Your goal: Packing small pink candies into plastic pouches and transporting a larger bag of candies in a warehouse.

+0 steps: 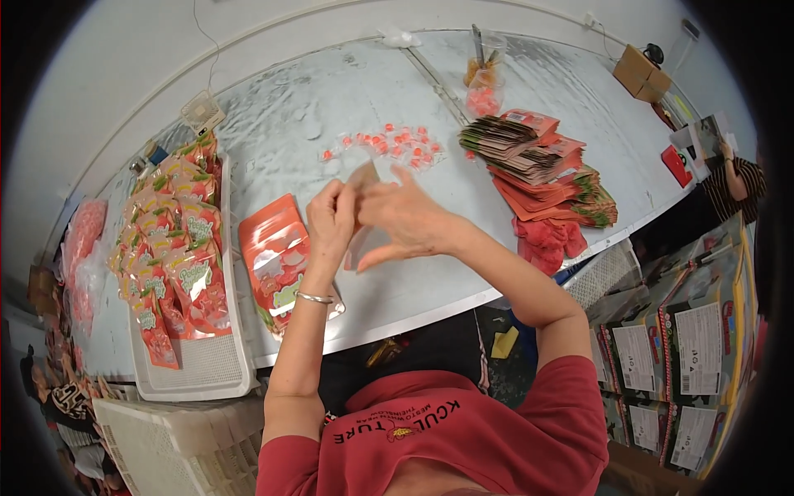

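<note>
Over the middle of the table, my left hand [329, 217] is closed on a pouch [364, 175] that shows nearly edge-on, pale and partly hidden by my fingers. My right hand [405, 219] is beside it, fingers stretched across the pouch and thumb apart, somewhat blurred; whether it touches the pouch I cannot tell. By my left wrist lies a small stack of flat red pouches [277, 256]. Beyond my hands, red candies in clear wrappers [401, 147] lie scattered on the table.
Filled red pouches [194, 264] heap in a white plastic tray [194, 376] at left. Flat pouches [538, 157] fan out in piles at right, beside a red cloth [552, 244]. A tub of red candies [484, 99] stands at the back. Printed boxes [699, 347] are stacked lower right; another person [732, 182] is at far right.
</note>
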Tool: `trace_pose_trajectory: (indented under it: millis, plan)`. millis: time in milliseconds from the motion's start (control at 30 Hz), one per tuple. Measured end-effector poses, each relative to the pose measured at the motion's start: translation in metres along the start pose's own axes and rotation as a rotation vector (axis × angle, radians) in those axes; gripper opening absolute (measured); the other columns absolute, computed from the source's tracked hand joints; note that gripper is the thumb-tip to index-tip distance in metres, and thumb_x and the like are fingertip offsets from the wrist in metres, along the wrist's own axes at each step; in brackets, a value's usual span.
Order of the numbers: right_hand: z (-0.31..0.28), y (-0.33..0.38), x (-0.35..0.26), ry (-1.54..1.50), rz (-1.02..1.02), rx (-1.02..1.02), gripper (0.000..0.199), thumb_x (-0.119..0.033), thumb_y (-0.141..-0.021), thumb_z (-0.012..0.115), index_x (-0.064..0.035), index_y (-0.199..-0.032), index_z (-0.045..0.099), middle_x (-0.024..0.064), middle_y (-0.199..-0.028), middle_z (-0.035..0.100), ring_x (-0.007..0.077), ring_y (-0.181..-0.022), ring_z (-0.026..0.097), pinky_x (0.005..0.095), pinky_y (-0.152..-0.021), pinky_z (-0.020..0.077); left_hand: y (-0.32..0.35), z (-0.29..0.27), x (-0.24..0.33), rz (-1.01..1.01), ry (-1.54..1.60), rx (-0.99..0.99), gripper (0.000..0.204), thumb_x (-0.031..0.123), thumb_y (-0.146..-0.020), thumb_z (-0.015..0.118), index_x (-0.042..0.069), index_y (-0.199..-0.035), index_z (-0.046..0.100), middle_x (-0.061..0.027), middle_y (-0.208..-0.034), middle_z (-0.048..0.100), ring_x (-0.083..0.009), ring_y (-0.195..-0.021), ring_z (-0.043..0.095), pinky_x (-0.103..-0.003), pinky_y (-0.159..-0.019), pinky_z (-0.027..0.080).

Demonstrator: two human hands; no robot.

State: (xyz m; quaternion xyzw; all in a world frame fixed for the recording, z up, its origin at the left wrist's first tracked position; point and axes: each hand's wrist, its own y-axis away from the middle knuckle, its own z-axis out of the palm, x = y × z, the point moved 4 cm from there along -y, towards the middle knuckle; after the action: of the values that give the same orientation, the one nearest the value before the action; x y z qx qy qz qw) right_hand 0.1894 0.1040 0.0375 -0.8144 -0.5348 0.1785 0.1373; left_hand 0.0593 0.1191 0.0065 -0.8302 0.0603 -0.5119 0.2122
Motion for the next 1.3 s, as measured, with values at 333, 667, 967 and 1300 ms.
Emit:
trace_pose_trajectory:
  millis: [333, 667, 967, 1300]
  plan:
    - [-0.015, 0.021, 0.104, -1.206, 0.368, 0.357, 0.026, -0.023, -0.082, 0.053, -0.0031, -0.095, 0.061, 0.0105, -0.081, 0.062, 0.0147, -0.074, 0.058, 0.0299, -0.068, 0.0451, 0.002, -0.038, -0.023, -0.105, 0.202, 0.110, 0.027, 0.009, -0.080, 0.047, 0.001, -0.060, 0.032, 0.0028, -0.054, 0.026, -0.0052, -0.052, 0.024, -0.025, -0.044, 0.021]
    - [0.127, 0.119, 0.228, 0.466, 0.692, 0.119, 0.019, -0.014, -0.079, 0.047, -0.0019, -0.092, 0.054, 0.0129, -0.085, 0.055, 0.0338, -0.082, 0.051, 0.0399, -0.073, 0.0425, 0.037, -0.077, -0.017, -0.237, 0.292, 0.142, 0.026, 0.010, -0.082, 0.048, 0.002, -0.060, 0.036, 0.0061, -0.057, 0.032, -0.0033, -0.057, 0.027, -0.021, -0.049, 0.022]
    - [0.116, 0.031, 0.233, 0.159, 0.922, 0.188, 0.051, -0.042, -0.074, 0.054, -0.0090, -0.113, 0.049, 0.0130, -0.116, 0.045, 0.0311, -0.109, 0.041, 0.0482, -0.082, 0.0349, 0.058, -0.068, -0.008, -0.333, 0.350, 0.066, 0.027, 0.012, -0.080, 0.049, 0.004, -0.057, 0.037, 0.0067, -0.056, 0.032, -0.0025, -0.055, 0.027, -0.020, -0.049, 0.020]
    - [0.107, 0.077, 0.202, 0.390, 0.853, 0.133, 0.029, -0.022, -0.073, 0.055, -0.0085, -0.099, 0.055, 0.0112, -0.100, 0.052, 0.0284, -0.095, 0.050, 0.0417, -0.077, 0.0413, 0.080, -0.093, -0.016, -0.377, 0.430, 0.106, 0.023, 0.017, -0.081, 0.049, 0.007, -0.060, 0.044, 0.0047, -0.057, 0.042, -0.0028, -0.052, 0.036, -0.018, -0.047, 0.028]
